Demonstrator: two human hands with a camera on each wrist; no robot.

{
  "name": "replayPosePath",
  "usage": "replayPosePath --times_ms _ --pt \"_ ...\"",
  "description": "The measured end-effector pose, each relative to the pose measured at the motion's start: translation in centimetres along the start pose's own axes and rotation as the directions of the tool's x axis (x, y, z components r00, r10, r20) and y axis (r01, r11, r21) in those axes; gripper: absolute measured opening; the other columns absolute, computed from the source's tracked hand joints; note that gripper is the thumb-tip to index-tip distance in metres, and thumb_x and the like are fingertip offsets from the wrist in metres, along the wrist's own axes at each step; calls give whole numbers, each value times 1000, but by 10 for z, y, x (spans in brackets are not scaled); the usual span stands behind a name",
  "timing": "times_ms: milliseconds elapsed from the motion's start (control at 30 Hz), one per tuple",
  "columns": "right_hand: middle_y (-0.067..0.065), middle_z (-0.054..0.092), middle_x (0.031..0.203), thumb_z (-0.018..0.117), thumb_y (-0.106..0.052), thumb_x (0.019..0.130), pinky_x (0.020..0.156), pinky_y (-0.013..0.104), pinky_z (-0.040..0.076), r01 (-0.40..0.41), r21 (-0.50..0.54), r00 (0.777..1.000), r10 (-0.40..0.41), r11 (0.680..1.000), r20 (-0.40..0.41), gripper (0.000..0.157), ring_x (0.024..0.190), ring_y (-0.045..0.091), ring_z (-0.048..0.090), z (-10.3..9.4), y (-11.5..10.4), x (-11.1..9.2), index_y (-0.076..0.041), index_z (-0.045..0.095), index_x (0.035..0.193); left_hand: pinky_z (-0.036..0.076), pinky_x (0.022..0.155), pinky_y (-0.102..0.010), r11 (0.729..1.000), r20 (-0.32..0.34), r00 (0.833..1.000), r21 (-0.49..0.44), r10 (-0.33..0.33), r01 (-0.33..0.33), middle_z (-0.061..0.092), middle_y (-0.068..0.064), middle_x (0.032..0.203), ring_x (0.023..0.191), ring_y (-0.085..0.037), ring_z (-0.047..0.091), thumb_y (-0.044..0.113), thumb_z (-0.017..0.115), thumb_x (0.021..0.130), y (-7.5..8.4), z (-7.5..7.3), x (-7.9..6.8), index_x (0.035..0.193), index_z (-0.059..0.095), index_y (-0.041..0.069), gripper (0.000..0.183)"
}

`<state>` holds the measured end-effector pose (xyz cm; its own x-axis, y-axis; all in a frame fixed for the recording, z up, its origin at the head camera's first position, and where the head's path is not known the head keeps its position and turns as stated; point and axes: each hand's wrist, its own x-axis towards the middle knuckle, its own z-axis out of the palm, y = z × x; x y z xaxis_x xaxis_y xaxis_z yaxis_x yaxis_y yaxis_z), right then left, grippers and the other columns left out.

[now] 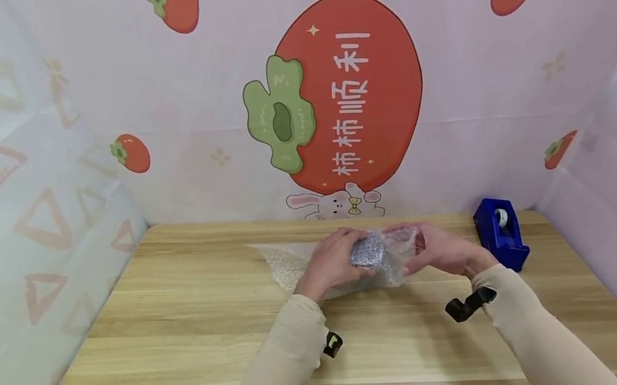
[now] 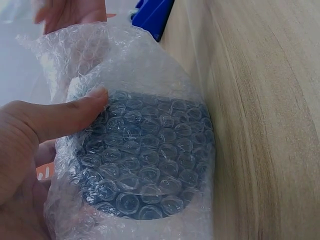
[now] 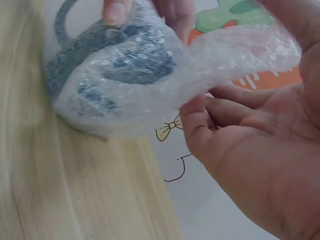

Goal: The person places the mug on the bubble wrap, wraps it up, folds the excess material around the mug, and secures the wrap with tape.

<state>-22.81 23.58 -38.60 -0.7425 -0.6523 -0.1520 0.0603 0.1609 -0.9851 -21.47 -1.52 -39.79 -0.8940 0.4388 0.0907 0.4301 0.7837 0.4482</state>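
A dark, blue-grey mug [image 3: 70, 62] lies inside bubble wrap [image 2: 135, 55] on the wooden table; its looped handle shows through the plastic in the right wrist view. My left hand [image 1: 333, 263] grips the wrapped mug from the left, its thumb [image 2: 75, 115] pressing on the near side and the other fingers behind. At the right end, my right hand [image 1: 445, 249] holds the loose flap of wrap, with curled fingers [image 3: 197, 122] under it and the thumb on the other side. A wide tail of wrap [image 1: 281, 266] spreads leftward beneath my left hand.
A blue tape dispenser [image 1: 500, 233] with a roll of tape stands right of my right hand, near the table's back edge. The wooden table [image 1: 187, 336] meets a printed backdrop [image 1: 201, 167] behind, with similar sheets on both sides.
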Motion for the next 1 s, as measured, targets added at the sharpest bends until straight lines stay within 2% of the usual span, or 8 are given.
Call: replayPosePath --times_ms 167,300,433,667,733,800,933,1000 --pt "21 59 135 71 -2 92 95 34 52 -8 -186 991 -17 982 -130 59 116 25 59 8 3 -1 6 47 145 37 112 -44 1000 -3 1000 5 2 -2 54 -4 143 132 -24 51 38 88 79 0 1 -1 145 56 19 76" --pt "19 59 139 62 -10 101 107 46 42 11 -279 982 -63 960 -176 41 128 31 54 12 4 0 4 57 139 38 112 -45 1000 -7 1000 6 6 -6 55 -4 143 131 -24 52 38 88 79 -2 2 -1 145 56 19 75" --pt "20 53 146 53 -13 106 112 56 35 39 -318 973 -108 947 -204 36 139 34 43 17 0 1 5 60 137 39 111 -46 1000 -7 1000 11 4 -4 55 -4 143 131 -24 52 39 87 80 -2 3 -1 145 56 19 75" --pt "25 59 135 49 -9 107 107 55 42 -8 -387 935 -131 922 -330 35 128 36 53 30 -12 -2 12 60 132 39 110 -46 1000 -7 1000 27 0 0 54 -4 144 132 -24 51 41 87 80 -1 1 -1 146 55 20 76" --pt "23 63 128 48 -10 107 106 52 44 -25 -355 923 -115 935 -367 35 121 31 56 33 -14 -2 13 61 130 39 110 -46 1000 -9 1000 31 -5 6 54 -4 144 132 -24 51 41 87 80 0 1 -2 146 55 20 77" --pt "17 66 116 48 -11 108 99 45 48 -50 -327 908 -94 944 -409 33 110 24 57 35 -17 -2 13 63 125 39 109 -46 999 -16 1000 40 -10 11 55 -4 143 130 -24 52 43 87 79 1 1 -2 146 56 20 77" --pt "3 54 88 48 -16 108 78 32 47 -80 -246 882 -47 966 -469 33 84 15 48 40 -21 1 13 65 108 40 107 -45 998 -49 999 61 -23 26 57 -3 140 126 -22 54 46 87 79 5 3 -4 144 57 20 76" --pt "1 55 86 47 -18 109 74 30 47 -81 -226 875 -40 971 -482 35 81 14 48 42 -23 2 12 66 108 41 105 -45 997 -77 996 63 -32 37 58 -3 138 124 -22 55 46 87 78 7 6 -5 143 58 21 76"
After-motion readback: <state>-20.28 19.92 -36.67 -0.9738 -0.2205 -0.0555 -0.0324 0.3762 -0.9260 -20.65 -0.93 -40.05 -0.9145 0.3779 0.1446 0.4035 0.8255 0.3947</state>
